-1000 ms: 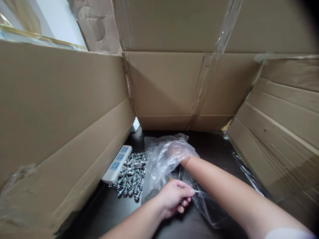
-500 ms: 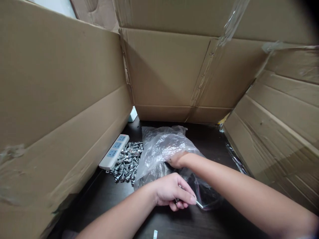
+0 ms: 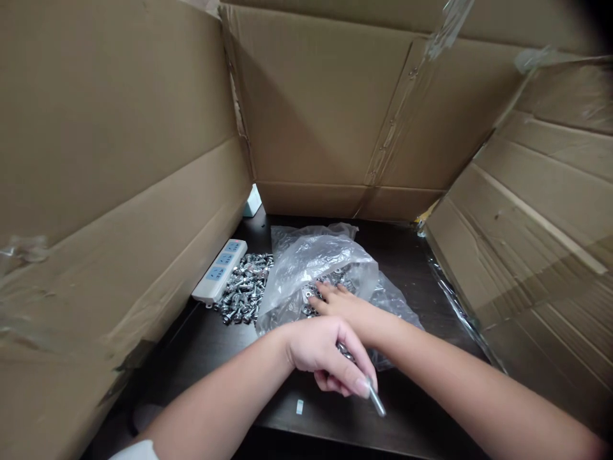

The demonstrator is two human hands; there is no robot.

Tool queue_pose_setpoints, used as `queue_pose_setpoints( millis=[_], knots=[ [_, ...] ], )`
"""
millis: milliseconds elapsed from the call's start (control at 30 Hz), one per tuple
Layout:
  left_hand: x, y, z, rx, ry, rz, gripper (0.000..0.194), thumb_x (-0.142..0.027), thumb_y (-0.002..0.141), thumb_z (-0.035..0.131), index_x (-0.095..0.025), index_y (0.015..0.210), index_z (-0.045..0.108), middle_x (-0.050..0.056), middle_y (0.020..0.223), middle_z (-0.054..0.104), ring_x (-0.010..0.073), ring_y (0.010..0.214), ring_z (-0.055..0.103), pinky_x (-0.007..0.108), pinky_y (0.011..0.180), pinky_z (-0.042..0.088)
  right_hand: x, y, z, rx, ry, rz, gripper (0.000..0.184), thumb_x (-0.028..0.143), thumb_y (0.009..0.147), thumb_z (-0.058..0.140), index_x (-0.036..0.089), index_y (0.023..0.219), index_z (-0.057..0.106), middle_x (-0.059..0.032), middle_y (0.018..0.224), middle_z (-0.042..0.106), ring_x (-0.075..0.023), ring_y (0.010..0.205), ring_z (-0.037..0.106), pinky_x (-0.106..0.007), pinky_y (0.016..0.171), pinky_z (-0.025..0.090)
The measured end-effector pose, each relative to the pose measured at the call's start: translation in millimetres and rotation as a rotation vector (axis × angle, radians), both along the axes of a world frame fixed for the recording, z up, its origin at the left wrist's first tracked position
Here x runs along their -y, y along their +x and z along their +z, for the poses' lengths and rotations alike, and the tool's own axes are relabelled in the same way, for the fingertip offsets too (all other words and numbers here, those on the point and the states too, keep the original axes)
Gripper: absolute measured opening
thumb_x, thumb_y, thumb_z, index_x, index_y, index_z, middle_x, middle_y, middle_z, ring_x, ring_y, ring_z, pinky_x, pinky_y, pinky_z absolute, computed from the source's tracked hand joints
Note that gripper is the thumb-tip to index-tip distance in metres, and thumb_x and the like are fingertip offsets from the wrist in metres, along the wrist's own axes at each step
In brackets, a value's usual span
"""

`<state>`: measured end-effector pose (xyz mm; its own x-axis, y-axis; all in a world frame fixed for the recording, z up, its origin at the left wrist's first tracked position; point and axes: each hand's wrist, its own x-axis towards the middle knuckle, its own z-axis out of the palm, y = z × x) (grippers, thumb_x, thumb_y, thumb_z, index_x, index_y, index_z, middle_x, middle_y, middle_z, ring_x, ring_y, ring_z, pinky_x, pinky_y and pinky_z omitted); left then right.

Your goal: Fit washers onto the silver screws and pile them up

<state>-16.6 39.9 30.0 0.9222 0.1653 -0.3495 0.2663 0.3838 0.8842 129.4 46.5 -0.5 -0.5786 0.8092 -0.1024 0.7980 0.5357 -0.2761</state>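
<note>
Pinching metal pin (image 3: pixel 377 399) in left hand (image 3: pixel 330 348), slanting it rightward and toward near edge of table (image 3: pixel 215 351). Spreading right hand (image 3: pixel 357 314) wide at small metal parts (image 3: pixel 308 295) lying in mouth of plastic bag (image 3: pixel 325 252), beyond left.

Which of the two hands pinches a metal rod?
The left hand; the metal rod juts past its thumb, while the right hand spreads its fingers.

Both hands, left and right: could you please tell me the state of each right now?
Left hand: closed on a metal pin, other metal pieces in its grip.
Right hand: open, fingers spread at the plastic bag's mouth.
</note>
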Motion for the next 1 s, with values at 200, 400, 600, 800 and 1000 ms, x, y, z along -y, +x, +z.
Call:
queue_pose_setpoints(
  millis=[200, 400, 600, 800, 1000],
  knots=[
    [-4, -24, 13.2, 0.037, 0.124, 0.414, 0.027, -0.034, 0.064, 0.08, -0.012, 0.078, 0.076, 0.0, 0.048, 0.052, 0.0071, 0.039, 0.041, 0.017, 0.034, 0.025, 17, -3, 21.7, -0.184, 0.037, -0.076, 0.018, 0.021, 0.086, 0.06, 0.016, 0.101, 0.067, -0.011, 0.105, 0.066, -0.0223, 0.098, 0.062, -0.028, 0.082, 0.048],
    [8, -41, -22.7, -0.044, 0.221, 0.937, 0.036, -0.041, 0.066, 0.079, -0.01, 0.083, 0.073, -0.004, 0.048, 0.043, 0.005, 0.042, 0.035, 0.016, 0.038, 0.02, 34, -17, 1.5, -0.024, 0.174, -0.094, 0.025, 0.005, 0.089, 0.044, 0.014, 0.093, 0.067, -0.0102, 0.091, 0.067, -0.021, 0.085, 0.061, -0.028, 0.075, 0.044],
    [22, -42, -46.2, -0.063, 0.156, 1.174, 0.041, -0.042, 0.061, 0.082, -0.013, 0.088, 0.071, -0.004, 0.05, 0.047, 0.0061, 0.044, 0.039, 0.016, 0.039, 0.025, 45, -31, -16.4, -0.071, 0.242, -0.098, 0.025, 0.006, 0.09, 0.043, 0.013, 0.098, 0.066, -0.0096, 0.096, 0.065, -0.0223, 0.092, 0.056, -0.028, 0.081, 0.044],
    [23, -40, -46.8, 0.009, 0.18, 1.22, 0.039, -0.04, 0.062, 0.082, -0.012, 0.087, 0.07, -0.004, 0.05, 0.046, 0.0066, 0.046, 0.039, 0.015, 0.038, 0.025, 41, -28, -28.0, -0.032, 0.255, -0.154, 0.024, 0.004, 0.088, 0.044, 0.013, 0.089, 0.066, -0.0103, 0.093, 0.066, -0.0222, 0.09, 0.054, -0.03, 0.081, 0.043],
    [23, -40, -50.7, 0.034, 0.218, 1.228, 0.042, -0.042, 0.06, 0.083, -0.012, 0.087, 0.07, -0.004, 0.051, 0.045, 0.0061, 0.045, 0.038, 0.016, 0.038, 0.024, 34, -24, -31.0, -0.028, 0.299, -0.174, 0.024, 0.005, 0.086, 0.045, 0.014, 0.086, 0.067, -0.0097, 0.09, 0.068, -0.0224, 0.086, 0.056, -0.029, 0.071, 0.04]
  ],
)
